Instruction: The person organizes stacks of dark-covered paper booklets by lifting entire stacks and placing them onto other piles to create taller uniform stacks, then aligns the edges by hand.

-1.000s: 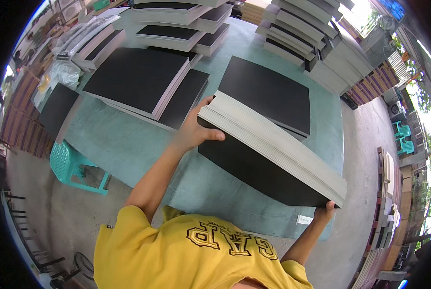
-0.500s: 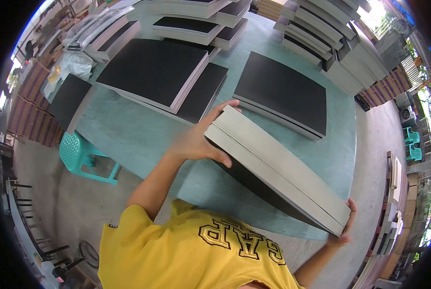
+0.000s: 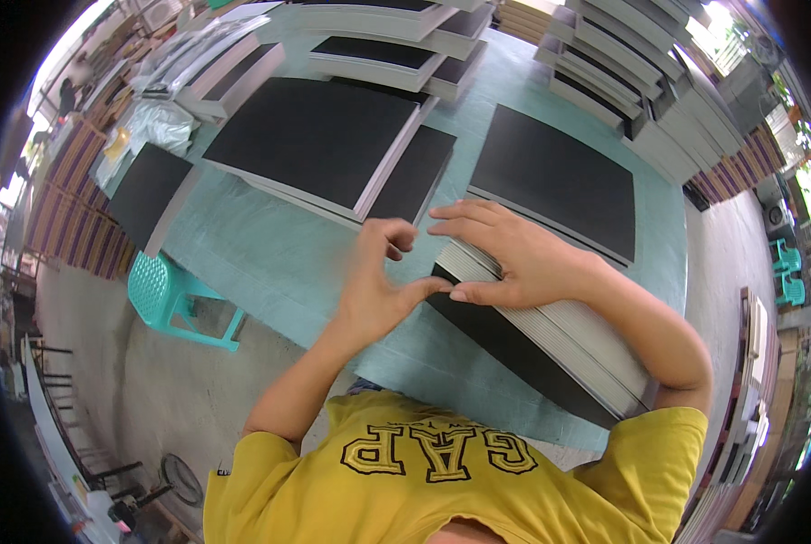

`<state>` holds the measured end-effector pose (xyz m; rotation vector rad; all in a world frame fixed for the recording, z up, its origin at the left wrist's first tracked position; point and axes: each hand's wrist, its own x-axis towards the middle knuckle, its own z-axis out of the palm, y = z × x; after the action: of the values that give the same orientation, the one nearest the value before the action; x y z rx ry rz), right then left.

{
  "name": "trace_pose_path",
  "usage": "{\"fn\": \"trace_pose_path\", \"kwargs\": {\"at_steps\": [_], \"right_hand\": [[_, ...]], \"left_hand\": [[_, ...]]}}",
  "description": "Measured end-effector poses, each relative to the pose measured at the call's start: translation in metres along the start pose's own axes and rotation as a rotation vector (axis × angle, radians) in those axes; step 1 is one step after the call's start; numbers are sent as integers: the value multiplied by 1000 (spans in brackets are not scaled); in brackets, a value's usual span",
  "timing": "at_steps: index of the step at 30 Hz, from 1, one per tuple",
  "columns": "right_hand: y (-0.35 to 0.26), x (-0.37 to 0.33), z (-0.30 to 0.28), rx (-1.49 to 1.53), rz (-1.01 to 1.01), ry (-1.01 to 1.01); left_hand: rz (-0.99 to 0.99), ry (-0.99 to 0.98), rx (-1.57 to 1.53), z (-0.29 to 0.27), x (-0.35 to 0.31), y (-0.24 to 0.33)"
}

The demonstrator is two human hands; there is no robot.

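A thick block of sheets [image 3: 569,340], with pale edges and a black face, stands tilted on the table in front of me. Its layered edges point upward. Across its upper left end lies my right hand [image 3: 523,254], thumb on the near side and fingers on the far side. My left hand [image 3: 369,290] is just left of that end, fingers bent and apart from the thumb. The left thumb tip reaches the block's black corner, near the right thumb. Beyond my hands lie a flat black-topped block [image 3: 555,177] and a larger black-topped stack [image 3: 315,136].
The green table [image 3: 288,299] carries high stacks of black-topped blocks [image 3: 378,54] at the back and more blocks [image 3: 605,72] at the back right. Plastic bags [image 3: 165,127] lie at the left. A turquoise stool [image 3: 174,299] stands by the left edge, under an overhanging black board [image 3: 151,195].
My right hand has left the block's lower right end and come to its upper left end. My left hand has loosened its grip and moved slightly left. The block's upper end has lowered.
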<state>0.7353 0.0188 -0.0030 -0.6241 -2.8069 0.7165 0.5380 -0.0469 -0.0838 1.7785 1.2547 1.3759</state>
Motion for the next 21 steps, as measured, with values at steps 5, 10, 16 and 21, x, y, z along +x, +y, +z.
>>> {"fn": "trace_pose_path", "kwargs": {"at_steps": [5, 10, 16, 21], "right_hand": [[0, 5, 3, 7, -19, 18], [5, 5, 2, 64, -31, 27], [13, 4, -4, 85, -24, 13], [22, 2, -12, 94, 17, -13]], "left_hand": [[351, 89, 243, -4, -4, 8], [429, 131, 334, 2, -5, 6], [452, 97, 414, 1, -1, 7], [458, 111, 418, 1, -1, 9]]}}
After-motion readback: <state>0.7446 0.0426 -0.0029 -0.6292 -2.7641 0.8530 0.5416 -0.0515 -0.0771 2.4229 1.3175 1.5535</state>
